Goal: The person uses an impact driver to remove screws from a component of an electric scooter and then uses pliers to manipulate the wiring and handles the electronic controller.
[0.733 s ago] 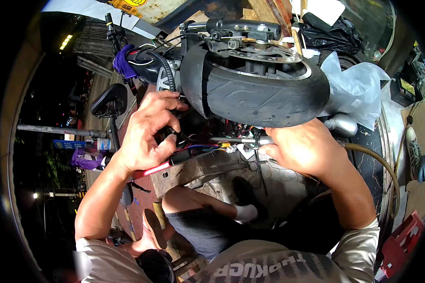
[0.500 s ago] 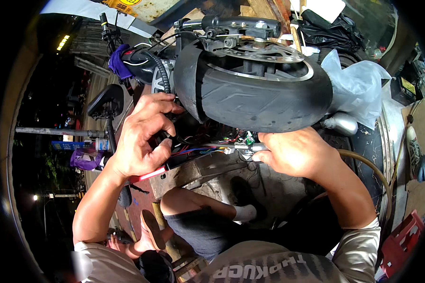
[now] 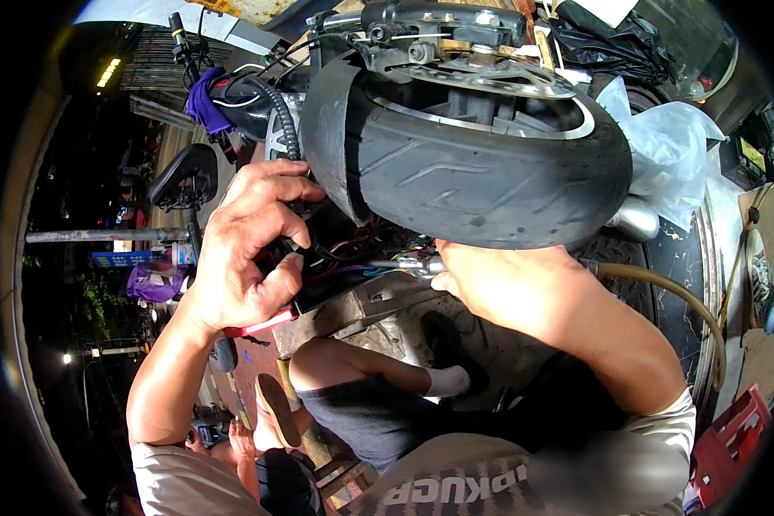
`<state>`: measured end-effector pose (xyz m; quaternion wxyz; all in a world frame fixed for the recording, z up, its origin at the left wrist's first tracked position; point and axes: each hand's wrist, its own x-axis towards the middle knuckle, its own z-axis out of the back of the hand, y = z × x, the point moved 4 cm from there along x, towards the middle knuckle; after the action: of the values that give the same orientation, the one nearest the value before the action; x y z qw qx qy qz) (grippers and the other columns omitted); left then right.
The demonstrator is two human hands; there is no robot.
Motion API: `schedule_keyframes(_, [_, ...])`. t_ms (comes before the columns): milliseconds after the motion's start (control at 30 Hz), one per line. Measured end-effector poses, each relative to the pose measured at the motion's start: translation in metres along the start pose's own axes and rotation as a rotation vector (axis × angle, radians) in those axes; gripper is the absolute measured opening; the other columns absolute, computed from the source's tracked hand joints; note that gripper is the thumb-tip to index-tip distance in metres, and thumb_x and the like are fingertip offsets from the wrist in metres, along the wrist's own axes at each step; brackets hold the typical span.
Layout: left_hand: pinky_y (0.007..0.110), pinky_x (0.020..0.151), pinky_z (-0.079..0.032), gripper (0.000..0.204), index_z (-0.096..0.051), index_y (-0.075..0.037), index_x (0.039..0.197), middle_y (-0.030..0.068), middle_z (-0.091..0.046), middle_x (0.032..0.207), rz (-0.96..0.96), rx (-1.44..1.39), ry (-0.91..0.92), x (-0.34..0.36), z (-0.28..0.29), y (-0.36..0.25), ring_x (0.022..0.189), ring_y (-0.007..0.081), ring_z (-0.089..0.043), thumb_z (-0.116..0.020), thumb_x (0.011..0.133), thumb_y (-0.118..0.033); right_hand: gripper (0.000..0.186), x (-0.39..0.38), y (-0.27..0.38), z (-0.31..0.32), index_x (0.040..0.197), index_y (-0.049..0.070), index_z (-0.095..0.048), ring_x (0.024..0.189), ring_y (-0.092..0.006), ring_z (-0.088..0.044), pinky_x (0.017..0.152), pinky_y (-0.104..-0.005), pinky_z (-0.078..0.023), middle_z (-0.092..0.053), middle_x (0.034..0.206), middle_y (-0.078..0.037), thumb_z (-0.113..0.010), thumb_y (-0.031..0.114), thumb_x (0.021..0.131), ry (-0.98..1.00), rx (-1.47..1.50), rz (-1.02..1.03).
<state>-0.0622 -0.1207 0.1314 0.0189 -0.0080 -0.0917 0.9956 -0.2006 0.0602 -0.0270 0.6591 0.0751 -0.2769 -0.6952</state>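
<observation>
My right hand (image 3: 520, 279) is closed round a slim silver air tool (image 3: 417, 265), its metal end pointing left among coloured wires (image 3: 371, 269). A tan hose (image 3: 654, 279) runs off to the right behind that hand. My left hand (image 3: 254, 245) is bent at the dark opening under the wheel, thumb and forefinger pinched near a small black part; what they hold is mostly hidden. Just above both hands is a black-tyred wheel (image 3: 490, 185) with a brake disc (image 3: 499, 79). A black curved mudguard (image 3: 328, 142) stands at the tyre's left side.
A red strip (image 3: 262, 324) lies below my left wrist. Left of it are a mirror (image 3: 183, 176) and a purple cloth (image 3: 206, 99). A clear plastic bag (image 3: 666, 142) is beside the wheel. Another person's foot (image 3: 275, 408) shows at lower left, a red stool (image 3: 731, 447) at lower right.
My right hand and the silver tool have shifted left, further in under the wheel. My left hand stays at about the same place. The view has moved slightly, so the wheel appears larger.
</observation>
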Motion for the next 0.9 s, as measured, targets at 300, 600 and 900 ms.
schedule_keyframes(300, [0.057,0.112,-0.052,0.021,-0.065,-0.002,0.089,0.0199,-0.073,0.125,-0.045,-0.037,-0.045,-0.004,0.001,-0.001,0.133,0.0484,-0.063,-0.070,0.069,-0.005,0.035,-0.012,-0.005,-0.007,0.105,0.001,-0.071,0.084,-0.0419,-0.075,0.078,-0.0553,-0.058,-0.074,0.083,-0.019,-0.074,0.035,0.103,0.243,0.177,-0.102])
schedule_keyframes(600, [0.055,0.114,-0.050,0.019,-0.063,-0.002,0.087,0.0200,-0.073,0.123,-0.071,-0.072,-0.103,-0.010,-0.005,0.008,0.134,0.0462,-0.061,-0.069,0.071,-0.010,0.035,-0.094,-0.035,0.017,0.113,0.002,-0.069,0.103,-0.0493,-0.071,0.090,-0.0578,-0.053,-0.074,0.100,-0.025,-0.077,0.032,0.097,0.388,0.162,-0.304])
schedule_keyframes(900, [0.049,0.100,-0.054,0.020,-0.066,-0.002,0.086,0.0168,-0.067,0.099,-0.183,-0.026,-0.221,-0.017,-0.009,0.011,0.113,0.0403,-0.063,-0.073,0.073,-0.016,0.027,-0.256,0.040,0.050,0.116,0.001,-0.072,0.084,-0.0316,-0.071,0.077,-0.0436,-0.054,-0.076,0.091,-0.014,-0.081,0.015,0.096,-0.262,0.247,-0.979])
